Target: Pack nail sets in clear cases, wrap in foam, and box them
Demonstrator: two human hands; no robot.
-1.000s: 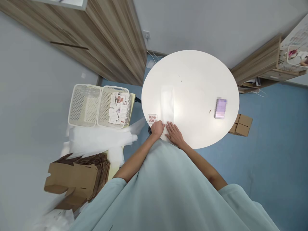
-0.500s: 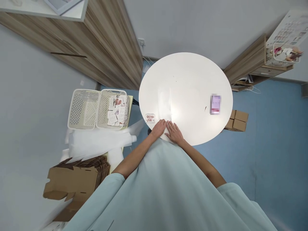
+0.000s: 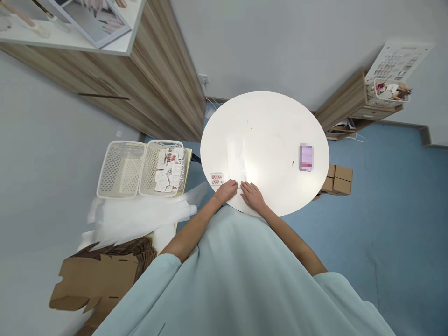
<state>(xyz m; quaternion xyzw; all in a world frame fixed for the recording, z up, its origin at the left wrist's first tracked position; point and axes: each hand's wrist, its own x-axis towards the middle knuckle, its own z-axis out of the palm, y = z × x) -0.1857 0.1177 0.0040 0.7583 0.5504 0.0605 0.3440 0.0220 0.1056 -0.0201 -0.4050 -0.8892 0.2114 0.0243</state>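
A thin translucent white sheet (image 3: 236,156), perhaps packing foam or film, lies lengthwise on the white oval table (image 3: 276,116). At its near end my left hand (image 3: 227,190) is closed, fingers curled down on the sheet's edge. My right hand (image 3: 253,197) rests beside it, fingers stretched out flat with the tips on the sheet's near right corner. What lies under the fingers is hidden. Just left of my left hand sits a small clear case of press-on nails (image 3: 216,179). Far to the right on the table is a purple box (image 3: 306,157), blurred out.
Left of the table stand two white plastic baskets (image 3: 121,169), one holding several small white packets (image 3: 168,172). Below them lie white sheets (image 3: 140,214) and stacked flattened cardboard boxes (image 3: 94,275). Brown cartons (image 3: 341,179) are on the floor at right. A wooden cabinet (image 3: 164,70) rises at far left.
The head view has shifted, so the scene sits lower. The sheet's near end, which reached toward the table edge, now appears folded up at my fingertips. My left fingers are more curled.
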